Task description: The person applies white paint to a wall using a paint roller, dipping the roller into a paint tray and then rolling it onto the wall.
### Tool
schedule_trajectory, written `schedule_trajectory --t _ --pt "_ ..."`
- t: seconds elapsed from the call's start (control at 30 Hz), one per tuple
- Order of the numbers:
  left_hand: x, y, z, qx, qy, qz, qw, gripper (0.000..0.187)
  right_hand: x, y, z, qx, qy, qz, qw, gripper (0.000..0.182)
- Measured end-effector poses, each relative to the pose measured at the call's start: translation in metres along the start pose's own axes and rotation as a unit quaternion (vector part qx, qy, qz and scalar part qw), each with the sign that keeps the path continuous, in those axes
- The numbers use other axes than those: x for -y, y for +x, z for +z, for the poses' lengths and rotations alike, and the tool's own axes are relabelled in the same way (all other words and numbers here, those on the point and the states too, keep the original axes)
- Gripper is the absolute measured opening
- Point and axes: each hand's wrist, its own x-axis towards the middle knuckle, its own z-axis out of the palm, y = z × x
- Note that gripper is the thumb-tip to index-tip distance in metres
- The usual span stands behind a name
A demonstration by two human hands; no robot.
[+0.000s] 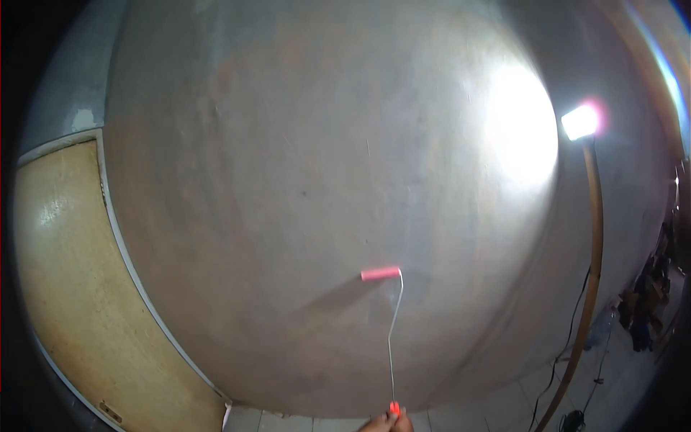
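A wide grey wall (pixel 288 180) fills our view, lit by a work lamp (pixel 580 121) on a pole at right, with a wooden door (pixel 79 288) at left. Our two hands (pixel 386 423) sit together at the bottom edge, clamped on the paint roller (pixel 380 273), whose pink sleeve lies against the wall.

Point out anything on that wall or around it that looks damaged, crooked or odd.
The wall is blotchy, with uneven grey and brownish patches. The work lamp sits on a bowed pole and throws a harsh glare spot on the wall. The pink roller rests against the wall. Nothing looks spilled or broken.
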Motion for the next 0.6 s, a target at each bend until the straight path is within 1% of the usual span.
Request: schedule_trajectory --t 0.03,0.07,0.1,0.13,0.17,0.2,0.23,0.27,0.3,0.33,0.37,0.43,0.47,0.5,0.53,0.57,0.6 --pt "-0.009 -0.006 -0.005 -0.047 -0.036 0.067 0.996 0.06 0.0 0.025 0.005 -0.004 -0.073 0.001 0.997 0.04" --pt "-0.014 -0.011 -0.008 -0.087 -0.075 0.126 0.985 0.054 0.016 0.039 0.013 -0.013 -0.147 0.011 0.989 0.042" --pt "-0.031 0.005 -0.031 -0.055 -0.041 0.025 0.997 0.06 0.044 0.036 0.023 -0.025 -0.223 0.033 0.974 0.044" --pt "-0.05 0.038 -0.062 -0.02 -0.007 -0.076 0.997 0.068 0.075 0.047 0.035 -0.025 -0.266 0.019 0.964 0.043" --pt "-0.089 0.057 -0.099 -0.076 0.005 -0.063 0.995 0.069 0.123 0.071 0.054 -0.023 -0.273 -0.017 0.962 0.041" --pt "-0.128 0.072 -0.135 -0.13 -0.019 0.013 0.991 0.07 0.173 0.095 0.077 -0.022 -0.271 -0.052 0.961 0.04" --pt "-0.178 0.073 -0.174 -0.176 -0.016 0.025 0.984 0.069 0.219 0.114 0.099 -0.025 -0.263 -0.089 0.96 0.039" --pt "-0.207 0.081 -0.201 -0.181 -0.104 0.108 0.972 0.063 0.262 0.129 0.122 -0.025 -0.251 -0.117 0.96 0.039" --pt "-0.238 0.083 -0.226 -0.17 -0.159 0.14 0.962 0.059 0.293 0.142 0.141 -0.039 -0.269 -0.143 0.952 0.046" --pt "-0.253 0.08 -0.239 -0.158 -0.216 0.17 0.948 0.056 0.306 0.148 0.151 -0.052 -0.288 -0.168 0.941 0.057" --pt "-0.245 0.079 -0.237 -0.157 -0.217 0.166 0.949 0.056 0.293 0.15 0.151 -0.052 -0.289 -0.163 0.942 0.057" --pt "-0.213 0.087 -0.224 -0.123 -0.257 0.157 0.946 0.053 0.249 0.158 0.143 -0.027 -0.144 -0.087 0.985 0.04" --pt "-0.171 0.087 -0.197 -0.122 -0.268 0.159 0.943 0.055 0.214 0.139 0.129 -0.023 -0.222 -0.07 0.972 0.042" --pt "-0.112 0.082 -0.162 -0.143 -0.16 0.075 0.974 0.058 0.158 0.12 0.109 -0.031 -0.23 0.002 0.973 0.042" --pt "-0.074 0.055 -0.129 -0.112 -0.11 -0.004 0.988 0.061 0.095 0.092 0.085 -0.045 -0.275 0.082 0.957 0.043" --pt "-0.017 0.033 -0.086 -0.064 -0.105 -0.034 0.992 0.065 0.037 0.045 0.069 -0.075 -0.327 0.071 0.939 0.044" --pt "0.05 0.011 -0.037 -0.013 -0.112 -0.059 0.992 0.069 0.003 -0.007 0.045 0.011 -0.373 0.043 0.927 0.041"
